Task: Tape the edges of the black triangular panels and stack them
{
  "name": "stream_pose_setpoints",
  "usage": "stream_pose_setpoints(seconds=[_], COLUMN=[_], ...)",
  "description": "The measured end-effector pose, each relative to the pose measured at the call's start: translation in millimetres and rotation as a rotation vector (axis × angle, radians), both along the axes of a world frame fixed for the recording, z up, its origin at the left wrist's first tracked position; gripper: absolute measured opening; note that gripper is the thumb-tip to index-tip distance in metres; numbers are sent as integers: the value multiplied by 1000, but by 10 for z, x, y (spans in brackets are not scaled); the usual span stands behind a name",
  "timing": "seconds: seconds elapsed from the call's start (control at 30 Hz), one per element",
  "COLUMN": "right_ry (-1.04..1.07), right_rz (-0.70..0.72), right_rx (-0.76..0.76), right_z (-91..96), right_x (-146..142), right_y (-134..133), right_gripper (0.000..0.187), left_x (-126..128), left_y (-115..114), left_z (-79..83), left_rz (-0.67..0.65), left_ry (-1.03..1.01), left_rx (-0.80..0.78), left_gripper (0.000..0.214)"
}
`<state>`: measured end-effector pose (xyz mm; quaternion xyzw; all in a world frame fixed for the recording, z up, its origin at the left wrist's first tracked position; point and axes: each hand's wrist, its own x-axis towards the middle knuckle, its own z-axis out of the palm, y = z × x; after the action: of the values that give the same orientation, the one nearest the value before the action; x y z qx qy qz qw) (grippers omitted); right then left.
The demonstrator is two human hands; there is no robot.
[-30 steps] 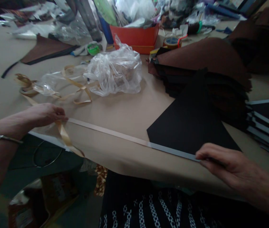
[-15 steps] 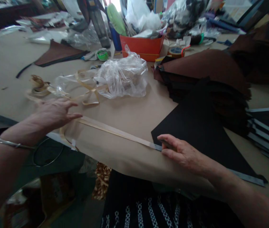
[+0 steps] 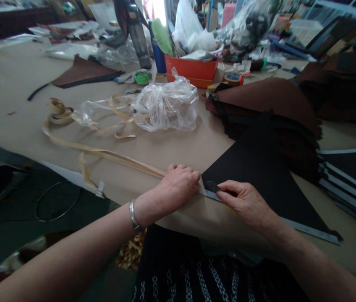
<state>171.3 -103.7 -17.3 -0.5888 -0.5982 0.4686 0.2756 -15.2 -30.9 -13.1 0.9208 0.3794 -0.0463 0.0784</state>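
My left hand point(image 3: 181, 184) is closed around a beige tape point(image 3: 127, 160), its knuckles up, just beside the left corner of a black sheet panel point(image 3: 253, 167). The tape's end shows past its fingers. My right hand point(image 3: 244, 199) pinches a small dark flat piece point(image 3: 211, 186) between thumb and fingers, over the panel's front edge. A pale grey strip point(image 3: 310, 232) runs along that edge and passes under my right hand. Leftward, the tape trails back to a loose coil point(image 3: 60, 111) on the table.
A clear plastic bag point(image 3: 167, 107) lies mid-table before a red box point(image 3: 192, 71). Brown-topped panels point(image 3: 269, 96) are stacked behind the black one, with grey-edged black panels point(image 3: 348, 180) at right. The table's front edge point(image 3: 153, 218) runs below my hands.
My left hand has moved right along the tape, from near the coil to beside my right hand, and its fingers are now curled. My right hand stays at the panel's corner.
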Motion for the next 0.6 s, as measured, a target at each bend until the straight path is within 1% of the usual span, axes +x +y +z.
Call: stream_pose_setpoints(seconds=[0.07, 0.1, 0.2, 0.23, 0.3, 0.43, 0.6], right_ry=[-36, -59, -138, -162, -214, -268, -355], right_rz=[-24, -39, -62, -60, -55, -62, -41], right_rx=[-28, -25, -7, -2, 28, 95, 91], right_z=[-33, -54, -123, -146, -184, -230, -255], right_x=[-52, -81, -164, -187, -219, -248, -276], right_y=[-14, -21, -41, -49, -69, -116, -124], right_gripper=[16, 20, 44, 50, 50, 43, 43], left_x=[3, 3, 6, 8, 7, -10, -37], left_y=[30, 43, 73, 82, 97, 116, 120], left_z=[0, 3, 13, 13, 2, -57, -98], left_rz=[2, -3, -26, -36, -54, -74, -95], left_ry=[13, 18, 33, 36, 36, 16, -11], left_rx=[7, 8, 0, -4, -9, -5, -4], left_gripper=[10, 11, 14, 14, 14, 13, 13])
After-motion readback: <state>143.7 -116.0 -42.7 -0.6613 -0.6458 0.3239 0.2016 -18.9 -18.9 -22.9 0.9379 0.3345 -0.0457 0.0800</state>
